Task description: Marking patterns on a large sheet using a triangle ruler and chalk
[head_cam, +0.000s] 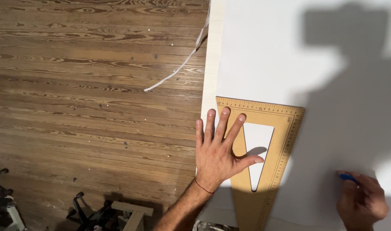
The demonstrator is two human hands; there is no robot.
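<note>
A large white board (289, 55) lies flat, its pale wooden edge running along the left. On it rests a tan wooden set square (281, 141) with printed scales and a triangular cut-out. My left hand (219, 152) lies flat on the square's left part, fingers spread, some fingertips over the board's edge. My right hand (362, 201) sits at the lower right on the board, fingers closed around a blue pen or pencil (348, 177) whose tip points left. The right hand is apart from the square.
Brown wooden floorboards (88, 85) fill the left half. A thin white strip (178, 68) hangs off the board's edge onto the floor. Black clamps or tool parts (88, 211) and a pale wooden piece (133, 211) lie at the bottom left. Shadows cover the board's right side.
</note>
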